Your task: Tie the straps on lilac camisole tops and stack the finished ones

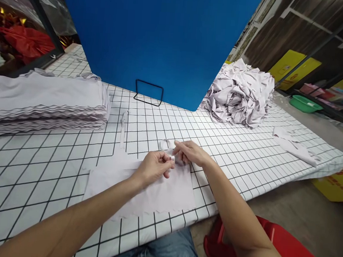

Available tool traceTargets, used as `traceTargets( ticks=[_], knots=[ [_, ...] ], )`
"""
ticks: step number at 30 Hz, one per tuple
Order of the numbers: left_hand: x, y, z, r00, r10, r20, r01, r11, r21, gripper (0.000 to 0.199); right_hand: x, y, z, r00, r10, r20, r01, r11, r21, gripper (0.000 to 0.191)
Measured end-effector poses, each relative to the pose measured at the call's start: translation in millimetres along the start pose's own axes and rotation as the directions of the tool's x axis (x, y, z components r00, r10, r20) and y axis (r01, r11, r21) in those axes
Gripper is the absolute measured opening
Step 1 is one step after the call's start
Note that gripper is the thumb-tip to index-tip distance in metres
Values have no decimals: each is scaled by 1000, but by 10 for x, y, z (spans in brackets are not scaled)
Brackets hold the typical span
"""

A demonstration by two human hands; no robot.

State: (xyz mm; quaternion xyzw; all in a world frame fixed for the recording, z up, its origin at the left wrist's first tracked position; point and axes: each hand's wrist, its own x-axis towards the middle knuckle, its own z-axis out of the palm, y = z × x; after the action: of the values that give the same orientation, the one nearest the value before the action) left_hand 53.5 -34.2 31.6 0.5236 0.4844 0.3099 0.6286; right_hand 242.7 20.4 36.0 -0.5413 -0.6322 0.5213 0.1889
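A pale lilac fabric piece (166,196) lies flat on the gridded white tablecloth near the front edge. Over its upper part, my left hand (156,166) pinches a small white end of fabric strip between thumb and fingers. Close on its right, my right hand (189,152) has bent fingers at the fabric's top edge; what its fingertips grip, if anything, is too small to make out. A looped white strip (167,144) shows just beyond the fingertips. Another narrow strip (123,129) runs upward from the fabric's upper left.
A stack of cut fabric (47,100) sits at the left, and a large crumpled fabric heap (240,94) at the back right. Between them stands a blue board (160,41). Loose scraps (295,147) lie at the right. A red stool (292,250) is beside the table.
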Motion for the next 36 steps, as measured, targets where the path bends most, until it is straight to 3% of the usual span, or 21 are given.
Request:
traceTargets(
  ticks=[3,9,11,18,25,31,34,36],
  knots=[
    [-38,33,29,998,61,19,-62,997,45,18,-52,-84,66,983,38,181,-61,991,123,57],
    [-43,11,58,996,74,48,-78,993,93,18,-13,-46,65,963,-79,256,-50,886,461,33],
    [-36,8,57,997,65,52,-70,992,104,19,15,-4,56,967,-128,219,-5,854,521,31],
    [6,40,10,998,2,65,-6,998,63,18,78,41,96,981,-171,-91,191,770,609,32],
    [76,32,-76,1000,-19,8,19,1000,19,23,119,72,75,980,-127,-152,194,774,603,36],
    [151,8,-167,998,-51,23,51,999,7,25,159,112,83,960,-185,-212,265,846,462,31],
    [158,4,-198,999,-44,32,43,999,30,27,146,112,93,916,-220,-336,285,945,160,22],
    [149,10,-211,999,-36,39,34,998,50,26,105,77,94,835,-322,-446,301,946,-118,17]
  ],
)
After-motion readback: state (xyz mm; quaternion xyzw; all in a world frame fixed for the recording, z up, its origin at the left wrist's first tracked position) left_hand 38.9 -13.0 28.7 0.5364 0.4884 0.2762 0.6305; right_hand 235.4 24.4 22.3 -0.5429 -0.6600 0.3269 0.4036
